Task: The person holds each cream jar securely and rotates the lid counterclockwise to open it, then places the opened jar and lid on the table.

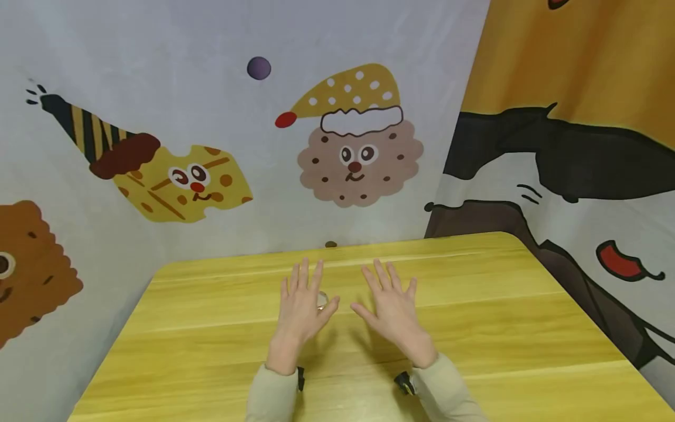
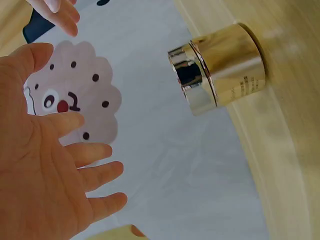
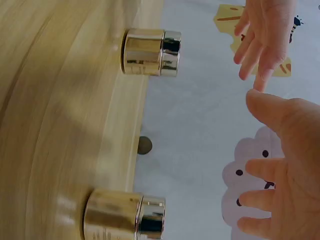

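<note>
Both hands hover over the wooden table with fingers spread and nothing held. My left hand (image 1: 299, 310) is palm down above a gold cosmetic jar (image 1: 322, 300), mostly hidden under it in the head view. To its right, my right hand (image 1: 396, 310) mirrors it, thumbs pointing toward each other but apart. In the left wrist view a shiny gold jar with a mirror-like lid (image 2: 227, 67) stands upright on the table, untouched. Two such jars show in the right wrist view, one farther off (image 3: 145, 52) and another jar (image 3: 112, 215) nearer; the head view hides the second.
The yellow wood-grain table (image 1: 211, 351) has rounded far corners. Behind it hangs a pale cloth (image 1: 211, 117) printed with cartoon biscuits and cheese. A yellow, black and white cloth (image 1: 580, 152) hangs at the right. Dark wrist mounts (image 1: 405, 383) sit by the sleeves.
</note>
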The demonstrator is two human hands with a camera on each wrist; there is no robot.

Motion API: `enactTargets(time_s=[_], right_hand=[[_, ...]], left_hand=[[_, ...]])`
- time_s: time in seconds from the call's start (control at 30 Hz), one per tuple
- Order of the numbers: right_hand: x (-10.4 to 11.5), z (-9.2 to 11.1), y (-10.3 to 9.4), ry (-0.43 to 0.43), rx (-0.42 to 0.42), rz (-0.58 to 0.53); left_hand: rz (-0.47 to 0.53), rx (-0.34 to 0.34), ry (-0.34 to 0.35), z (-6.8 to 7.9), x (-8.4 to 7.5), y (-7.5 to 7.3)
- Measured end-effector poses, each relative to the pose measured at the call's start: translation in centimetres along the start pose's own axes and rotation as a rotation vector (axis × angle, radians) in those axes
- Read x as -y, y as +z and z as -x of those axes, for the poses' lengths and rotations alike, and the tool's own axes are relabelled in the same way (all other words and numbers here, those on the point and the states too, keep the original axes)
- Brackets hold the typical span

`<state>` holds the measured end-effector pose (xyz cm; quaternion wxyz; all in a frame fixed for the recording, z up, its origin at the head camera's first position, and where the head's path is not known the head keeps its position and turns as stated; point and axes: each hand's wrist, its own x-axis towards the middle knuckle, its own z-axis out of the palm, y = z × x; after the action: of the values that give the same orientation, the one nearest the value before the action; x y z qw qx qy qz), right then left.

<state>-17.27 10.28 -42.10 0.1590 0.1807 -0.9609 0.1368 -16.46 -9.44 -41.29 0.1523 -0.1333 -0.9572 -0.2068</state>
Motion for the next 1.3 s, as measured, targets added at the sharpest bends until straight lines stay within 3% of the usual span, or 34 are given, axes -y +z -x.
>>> enactTargets(time_s=[0.17, 0.33, 0.53, 0.67, 0.77, 1.0, 1.17, 1.3], right_hand=[[0.6, -0.4, 0.1, -0.032, -0.008, -0.107], [1.1, -0.8, 0.6, -0.089, -0.076, -0.324], [1.3, -1.4, 2.2, -0.124, -0.111, -0.585], [1.5, -1.6, 3.3, -0.080, -0.089, -0.748], [1.7, -1.8, 3.9, -0.034, -0.056, -0.852], [2.2, -2.3, 5.1, 0.048, 0.010, -0.936], [3.1, -2.5, 4.5, 0.097, 0.022, -1.007], [3.3, -2.6, 5.1, 0.135, 0.031, -1.035]], left_hand=[[0.161, -0.006, -0.003, 0.1, 1.3, 0.0], [0.395, 0.002, -0.026, 0.4, 2.3, 0.2], [0.649, -0.012, -0.098, 0.7, 3.3, 0.7], [0.776, -0.026, -0.179, 0.8, 4.0, 1.2], [0.834, -0.028, -0.253, 0.9, 4.4, 1.4], [0.943, 0.013, -0.426, 0.9, 5.1, 1.7], [0.994, 0.038, -0.458, 0.8, 5.5, 2.2], [0.949, 0.077, -0.470, 1.0, 5.4, 2.4]])
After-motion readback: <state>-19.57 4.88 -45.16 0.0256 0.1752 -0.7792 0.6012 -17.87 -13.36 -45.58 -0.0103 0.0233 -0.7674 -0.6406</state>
